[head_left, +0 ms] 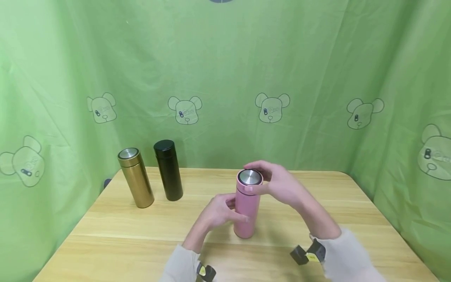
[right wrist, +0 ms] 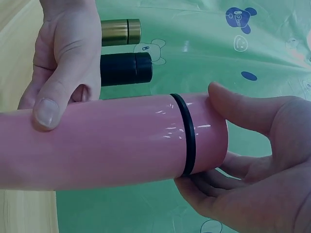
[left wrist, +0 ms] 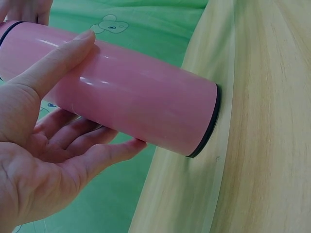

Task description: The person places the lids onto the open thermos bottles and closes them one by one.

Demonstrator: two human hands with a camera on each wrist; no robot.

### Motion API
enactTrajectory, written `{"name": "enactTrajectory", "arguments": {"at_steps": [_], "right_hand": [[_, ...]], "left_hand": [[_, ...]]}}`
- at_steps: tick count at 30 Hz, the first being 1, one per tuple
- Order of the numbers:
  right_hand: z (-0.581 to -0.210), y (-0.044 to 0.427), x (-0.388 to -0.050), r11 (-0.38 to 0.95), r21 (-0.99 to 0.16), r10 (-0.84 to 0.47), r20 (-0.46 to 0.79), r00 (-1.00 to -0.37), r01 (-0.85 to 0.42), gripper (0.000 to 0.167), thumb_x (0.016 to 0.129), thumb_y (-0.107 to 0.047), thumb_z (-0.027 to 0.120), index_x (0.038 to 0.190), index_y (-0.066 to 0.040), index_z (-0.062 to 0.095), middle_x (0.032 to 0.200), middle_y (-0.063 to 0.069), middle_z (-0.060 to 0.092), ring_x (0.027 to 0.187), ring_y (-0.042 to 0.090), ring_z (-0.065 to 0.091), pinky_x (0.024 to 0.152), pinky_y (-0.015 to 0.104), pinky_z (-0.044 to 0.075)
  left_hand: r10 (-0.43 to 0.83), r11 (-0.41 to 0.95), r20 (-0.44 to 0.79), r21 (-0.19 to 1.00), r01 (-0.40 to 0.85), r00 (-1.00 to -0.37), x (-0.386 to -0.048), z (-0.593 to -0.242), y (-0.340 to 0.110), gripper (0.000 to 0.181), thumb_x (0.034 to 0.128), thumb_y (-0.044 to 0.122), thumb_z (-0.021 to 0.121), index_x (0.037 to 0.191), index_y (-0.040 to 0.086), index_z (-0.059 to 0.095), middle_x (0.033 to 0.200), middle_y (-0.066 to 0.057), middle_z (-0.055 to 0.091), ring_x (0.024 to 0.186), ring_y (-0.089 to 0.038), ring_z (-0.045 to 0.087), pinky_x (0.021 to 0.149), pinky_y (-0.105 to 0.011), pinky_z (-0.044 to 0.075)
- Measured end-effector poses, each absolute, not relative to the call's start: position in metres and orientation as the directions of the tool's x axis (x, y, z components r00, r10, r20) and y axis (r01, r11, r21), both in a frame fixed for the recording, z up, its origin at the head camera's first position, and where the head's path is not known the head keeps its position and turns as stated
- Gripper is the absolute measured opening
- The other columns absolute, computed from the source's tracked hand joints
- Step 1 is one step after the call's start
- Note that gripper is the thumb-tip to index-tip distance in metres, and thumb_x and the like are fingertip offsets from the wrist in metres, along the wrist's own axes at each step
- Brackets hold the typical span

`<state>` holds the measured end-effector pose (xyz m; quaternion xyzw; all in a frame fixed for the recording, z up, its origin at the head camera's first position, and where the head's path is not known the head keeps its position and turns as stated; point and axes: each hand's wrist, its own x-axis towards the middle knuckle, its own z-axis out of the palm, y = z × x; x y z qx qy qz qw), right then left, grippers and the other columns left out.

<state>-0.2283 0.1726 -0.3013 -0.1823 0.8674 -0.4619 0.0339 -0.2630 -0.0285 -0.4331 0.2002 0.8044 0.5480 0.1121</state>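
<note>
A pink thermos bottle stands upright on the wooden table, right of the middle. Low on its body, my left hand holds it, the thumb on the near side and the fingers round the far side. My right hand grips the pink lid, thumb and fingers on opposite sides of it. The lid has a shiny silver top and sits against a black ring on the body. A black base edge shows at the bottle's foot in the left wrist view.
To the left stand a gold thermos bottle with a silver top and a black thermos bottle, both upright with lids on. The wooden table meets a green curtain printed with bear heads at the back and sides.
</note>
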Motion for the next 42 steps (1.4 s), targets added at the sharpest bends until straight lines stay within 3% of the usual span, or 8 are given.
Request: {"name": "enactTrajectory", "arguments": {"at_steps": [10,17,21,25,28,31,34,42], "right_hand": [[-0.302,0.168,-0.231,0.566,-0.787,-0.243,0.125,-0.962,-0.245,0.068,0.075,-0.031,0.089,0.129,-0.004,0.057,0.118,0.012,0.067,0.107,0.024,0.063,0.091,0.039,0.053],[-0.307,0.166,-0.233,0.581,-0.782,-0.215,0.121,-0.969,-0.227,0.073,0.074,-0.038,0.089,0.126,-0.003,0.051,0.113,0.013,0.062,0.102,0.025,0.06,0.086,0.034,0.052],[-0.307,0.166,-0.23,0.589,-0.768,-0.243,0.128,-0.962,-0.251,0.073,0.078,-0.038,0.087,0.129,-0.001,0.049,0.117,0.014,0.059,0.106,0.026,0.059,0.087,0.037,0.053],[-0.305,0.168,-0.226,0.607,-0.737,-0.304,0.13,-0.944,-0.297,0.086,0.08,-0.04,0.085,0.145,-0.003,0.043,0.13,0.017,0.056,0.12,0.033,0.056,0.097,0.048,0.052],[-0.303,0.172,-0.225,0.57,-0.753,-0.367,0.124,-0.922,-0.328,0.088,0.084,-0.036,0.082,0.153,-0.006,0.037,0.141,0.018,0.054,0.135,0.04,0.049,0.109,0.059,0.044],[-0.301,0.176,-0.225,0.502,-0.793,-0.432,0.116,-0.895,-0.345,0.078,0.088,-0.022,0.078,0.153,-0.006,0.038,0.147,0.017,0.052,0.144,0.042,0.04,0.116,0.062,0.035],[-0.299,0.179,-0.225,0.476,-0.804,-0.471,0.111,-0.875,-0.358,0.07,0.09,-0.013,0.074,0.151,-0.001,0.041,0.149,0.018,0.052,0.145,0.041,0.041,0.117,0.06,0.036],[-0.299,0.176,-0.227,0.496,-0.799,-0.429,0.116,-0.896,-0.34,0.062,0.089,-0.009,0.074,0.145,-0.001,0.049,0.14,0.017,0.06,0.138,0.04,0.05,0.114,0.058,0.04]], "left_hand": [[0.456,0.317,0.05,0.924,0.215,-0.888,-0.264,-0.435,-0.028,0.066,0.0691,0.036,0.093,0.13,0.032,0.067,0.129,0.006,0.07,0.125,-0.019,0.064,0.11,-0.048,0.048],[0.458,0.308,0.053,0.927,0.214,-0.888,-0.264,-0.437,-0.028,0.068,0.0691,0.036,0.093,0.131,0.031,0.066,0.131,0.005,0.07,0.126,-0.019,0.063,0.11,-0.047,0.048],[0.457,0.313,0.049,0.926,0.212,-0.888,-0.263,-0.438,-0.028,0.07,0.0693,0.036,0.093,0.133,0.03,0.065,0.132,0.004,0.069,0.127,-0.02,0.062,0.111,-0.047,0.047],[0.458,0.315,0.04,0.927,0.204,-0.888,-0.263,-0.438,-0.029,0.074,0.0695,0.036,0.093,0.137,0.028,0.063,0.135,0.002,0.067,0.129,-0.021,0.061,0.112,-0.048,0.047],[0.458,0.314,0.038,0.928,0.201,-0.888,-0.263,-0.438,-0.029,0.073,0.0698,0.036,0.093,0.137,0.028,0.063,0.135,0.002,0.067,0.129,-0.021,0.061,0.112,-0.048,0.046],[0.455,0.316,0.033,0.928,0.196,-0.89,-0.263,-0.437,-0.029,0.071,0.0696,0.037,0.093,0.134,0.029,0.065,0.133,0.004,0.068,0.128,-0.02,0.062,0.112,-0.049,0.046],[0.448,0.322,0.027,0.928,0.189,-0.894,-0.264,-0.436,-0.028,0.07,0.0689,0.038,0.093,0.133,0.031,0.066,0.132,0.005,0.069,0.127,-0.02,0.062,0.112,-0.05,0.046],[0.446,0.32,0.024,0.929,0.184,-0.895,-0.264,-0.435,-0.029,0.069,0.0684,0.038,0.094,0.132,0.031,0.066,0.132,0.005,0.069,0.127,-0.02,0.063,0.112,-0.051,0.046]]}}
